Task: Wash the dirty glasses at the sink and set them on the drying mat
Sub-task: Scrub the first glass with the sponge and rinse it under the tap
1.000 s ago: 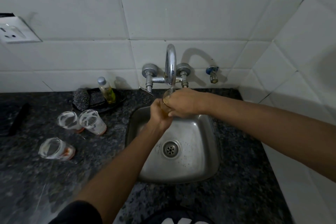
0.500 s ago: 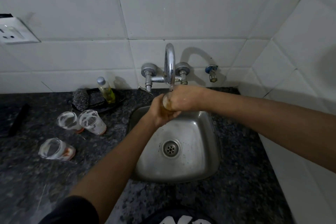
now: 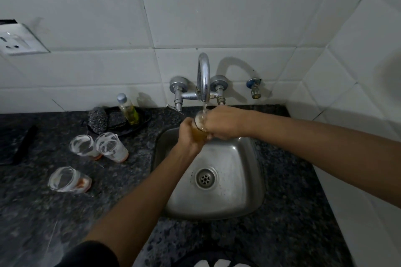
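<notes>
Clearly we are dealing with a wet glass (image 3: 200, 122): rigid, light, fragile and probably slick under the running tap (image 3: 203, 78), so we judge it best gripped around the wall, low down, never by the rim. It sits over the far edge of the sink (image 3: 245, 180), clamped between both hands. Our left hand (image 3: 189, 134) wraps its lower body from the left; our right hand (image 3: 223, 122) curls over its right side, the two hands touching.
</notes>
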